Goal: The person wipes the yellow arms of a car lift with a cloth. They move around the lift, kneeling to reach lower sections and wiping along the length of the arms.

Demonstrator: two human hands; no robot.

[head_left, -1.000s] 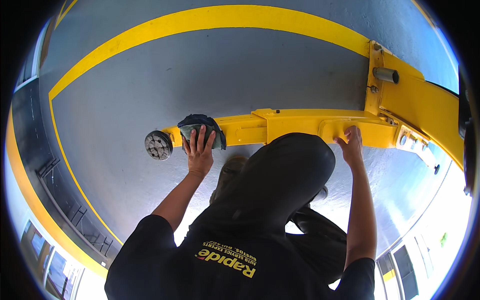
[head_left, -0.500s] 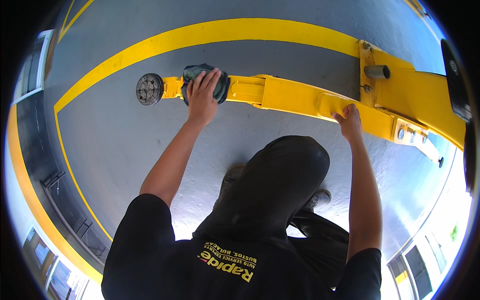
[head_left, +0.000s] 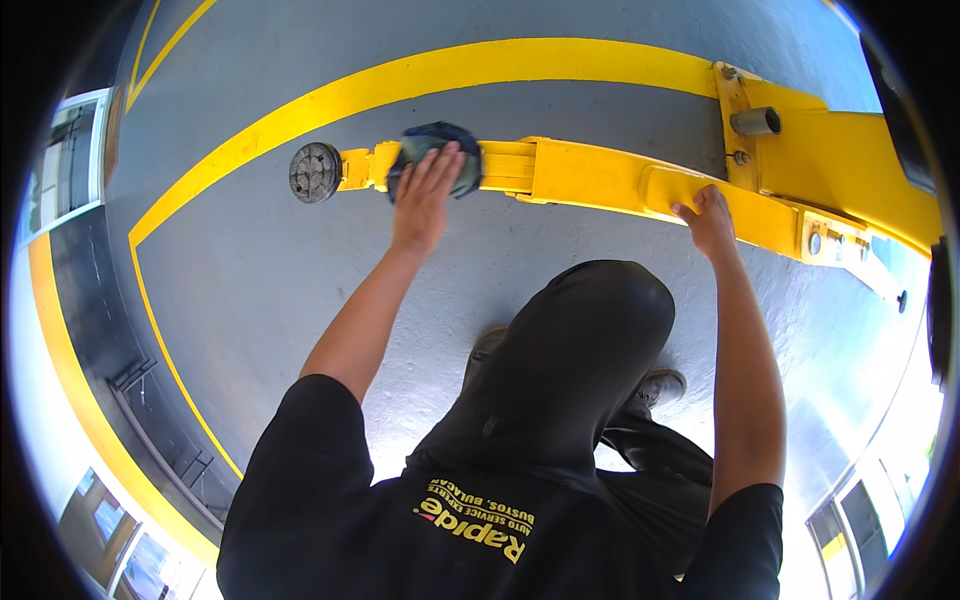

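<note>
A long yellow lift arm (head_left: 590,180) spans the view just beyond my knee, with a round dark pad (head_left: 315,172) at its left end. My left hand (head_left: 427,195) lies over a dark bunched rag (head_left: 470,165), pressing it on the arm's narrower section near the pad. Its fingers are stretched over the cloth, and the arm under the rag is hidden. Farther right, my right hand (head_left: 711,218) grips the near side of the arm's thicker section, beside a raised plate, thumb and fingers bent. Some of its fingertips are hard to make out.
At right, the arm meets a yellow base (head_left: 835,150) with bolts and a short metal tube (head_left: 756,122). A yellow stripe (head_left: 480,65) curves over the grey floor (head_left: 270,270) behind the arm. My bent knee (head_left: 620,300) is close in front.
My left hand and the rag have slid a little to the right along the arm, baring more of it near the pad. My right hand keeps its place. The whole view has shifted slightly.
</note>
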